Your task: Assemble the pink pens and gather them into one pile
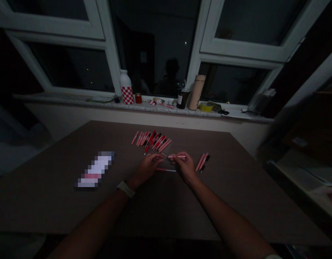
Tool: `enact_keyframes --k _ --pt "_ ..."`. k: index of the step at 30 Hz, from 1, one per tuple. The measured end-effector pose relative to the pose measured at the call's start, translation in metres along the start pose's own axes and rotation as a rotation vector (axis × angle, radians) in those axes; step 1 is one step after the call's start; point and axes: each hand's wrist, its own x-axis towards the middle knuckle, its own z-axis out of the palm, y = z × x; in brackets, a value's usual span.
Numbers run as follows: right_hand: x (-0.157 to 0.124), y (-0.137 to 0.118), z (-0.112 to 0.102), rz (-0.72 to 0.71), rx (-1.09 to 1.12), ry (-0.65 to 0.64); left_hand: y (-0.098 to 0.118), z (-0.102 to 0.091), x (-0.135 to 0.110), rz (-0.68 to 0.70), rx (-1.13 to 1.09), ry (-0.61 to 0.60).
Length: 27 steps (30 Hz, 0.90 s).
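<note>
Head view: L hand (146, 169) low over dark brown tabletop (182, 212), fingers loosely curled, knuckles up; whether anything's in its grip, cannot tell from this angle. Watch w/ pale strap (126, 189) on L wrist. R hand (184, 167) mostly closed, pink pen (177, 157) pinched btwn thumb & fingers, roughly level, one end pointing toward L hand. Second pink pen (166, 169) flat on table just below both hands, not touching either as far as visible. Just beyond hands, fanned row of pink & red pens (152, 141), some w/ black parts. Small pink-and-black pen group (203, 162) just right of R hand. Far left on table, pixelated pack (95, 169), details hidden. Past table edge, window sill (101, 101) w/ red-checkered white bottle (126, 88), red tin (138, 98), dark bottle (183, 99), beige flask (196, 92), yellow tape roll (206, 107), scissors (223, 112).
</note>
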Motion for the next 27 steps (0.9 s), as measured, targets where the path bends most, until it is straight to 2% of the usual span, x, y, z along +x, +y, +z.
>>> enact_keyframes --k 3,8,14,21,27 --pt "-0.001 -0.002 -0.001 0.050 0.021 -0.035 0.006 0.001 0.000 -0.008 -0.002 0.012" --pt "-0.004 -0.004 0.002 0.053 -0.015 -0.098 0.017 -0.001 -0.006 0.027 0.043 0.024" --pt "-0.006 -0.003 0.002 0.046 -0.027 -0.151 0.014 0.000 -0.009 0.004 -0.024 0.007" --pt "-0.005 -0.004 0.001 0.043 0.022 -0.112 0.008 -0.005 -0.004 0.101 0.241 0.112" --pt "-0.008 -0.007 0.005 0.054 -0.051 -0.183 0.012 -0.002 -0.008 0.036 0.128 0.058"
